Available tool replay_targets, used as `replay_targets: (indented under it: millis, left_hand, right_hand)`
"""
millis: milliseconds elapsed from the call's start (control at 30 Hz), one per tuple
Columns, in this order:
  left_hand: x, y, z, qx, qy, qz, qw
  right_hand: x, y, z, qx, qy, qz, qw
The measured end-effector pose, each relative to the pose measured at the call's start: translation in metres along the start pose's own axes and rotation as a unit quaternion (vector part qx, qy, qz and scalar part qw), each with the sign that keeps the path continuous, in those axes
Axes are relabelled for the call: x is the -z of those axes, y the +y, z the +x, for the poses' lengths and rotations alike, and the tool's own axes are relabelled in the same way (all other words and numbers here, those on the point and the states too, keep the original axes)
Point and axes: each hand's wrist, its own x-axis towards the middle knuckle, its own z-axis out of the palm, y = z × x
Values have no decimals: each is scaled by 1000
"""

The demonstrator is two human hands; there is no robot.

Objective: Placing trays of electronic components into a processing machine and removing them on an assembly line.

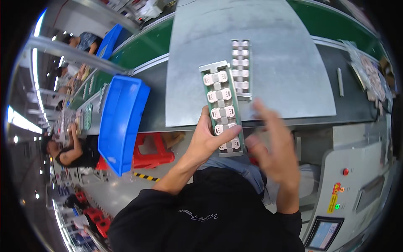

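The left hand (pixel 206 136) wraps its fingers round the near end of the long tray (pixel 215 66), maybe so it won't tip, over the desk's (pixel 156 94) edge. The blurry right hand (pixel 275 147) has fingers apart, seemingly empty

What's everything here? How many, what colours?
Bench: one, dark grey, ahead
Metal plate: one, light grey, on bench
Racks: two, green-grey, one held, one on plate
Pieces: ten, pinkish-white, five per rack
Stick: one, whitish, right
Plastic bags: cannot count, clear, far right
Bins: two, blue, left
Stools: several, red, lower left
Machine panel: one, grey, lower right
Other people: at least three, mixed clothes, left
Shirt: one, black, bottom centre
Left hand: one, bare, holding a rack
Right hand: one, blurred, near it
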Motion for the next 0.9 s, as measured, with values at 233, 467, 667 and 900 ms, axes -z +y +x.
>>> replay_targets:
  millis: [233, 467, 667, 900]
  left_hand:
    - [32, 24, 17, -15, 65, 128, 989]
    - [125, 78, 114, -47, 108, 188, 975]
    - [244, 104, 278, -73, 206, 314, 924]
    - [307, 92, 394, 8, 296, 429, 853]
  right_hand:
    - [42, 106, 65, -80, 287, 19, 954]
    - [31, 114, 61, -72, 287, -117, 948]
    - [30, 110, 60, -74, 306, -127, 940]
    - [23, 112, 66, -99, 320, -147, 931]
